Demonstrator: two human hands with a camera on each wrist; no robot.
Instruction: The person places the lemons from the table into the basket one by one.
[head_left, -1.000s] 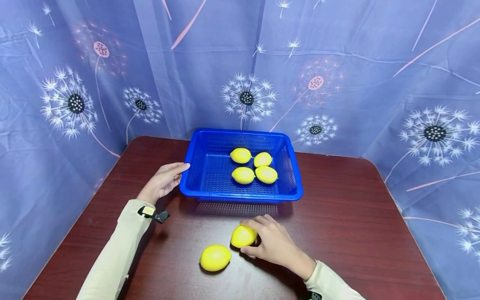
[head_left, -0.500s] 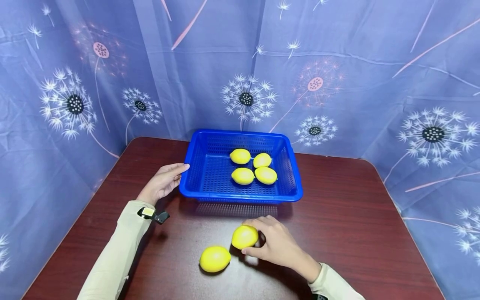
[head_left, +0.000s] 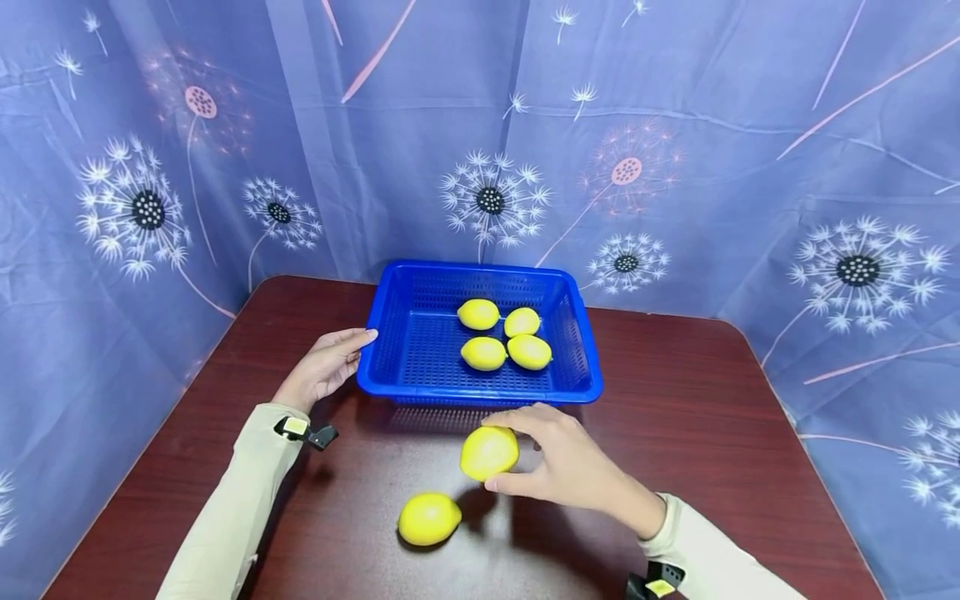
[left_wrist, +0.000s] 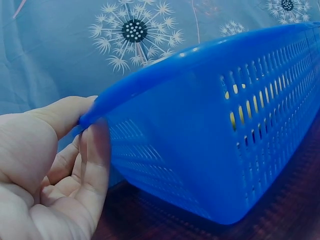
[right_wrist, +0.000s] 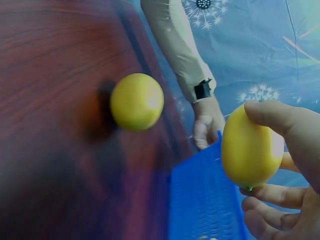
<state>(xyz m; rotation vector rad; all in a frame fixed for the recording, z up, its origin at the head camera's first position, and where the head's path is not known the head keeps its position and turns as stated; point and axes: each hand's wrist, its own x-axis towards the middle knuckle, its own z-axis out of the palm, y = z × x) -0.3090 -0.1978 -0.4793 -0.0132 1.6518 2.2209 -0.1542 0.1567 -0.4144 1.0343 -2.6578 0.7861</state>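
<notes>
A blue plastic basket (head_left: 480, 392) with slotted walls stands at the back middle of the table, several lemons (head_left: 483, 354) in its right half. My left hand (head_left: 322, 367) pinches the basket's left rim; in the left wrist view the thumb (left_wrist: 67, 112) lies on top and the fingers (left_wrist: 95, 165) curl underneath. In front of the basket my right hand (head_left: 566, 458) grips a lemon (head_left: 487, 453) between thumb and fingers, raised off the table. The right wrist view shows this held lemon (right_wrist: 252, 147) close up. Another lemon (head_left: 429, 519) lies on the table, left of the right hand.
The dark red-brown wooden table (head_left: 697, 433) extends on both sides of the basket. Behind it and at its sides hangs a blue curtain (head_left: 420, 150) with a dandelion print. Both wrists wear straps, the left wrist strap (head_left: 296, 427) carrying a small device.
My right hand has lifted the lemon from the table and moved it slightly toward the basket. The left hand keeps its hold on the rim.
</notes>
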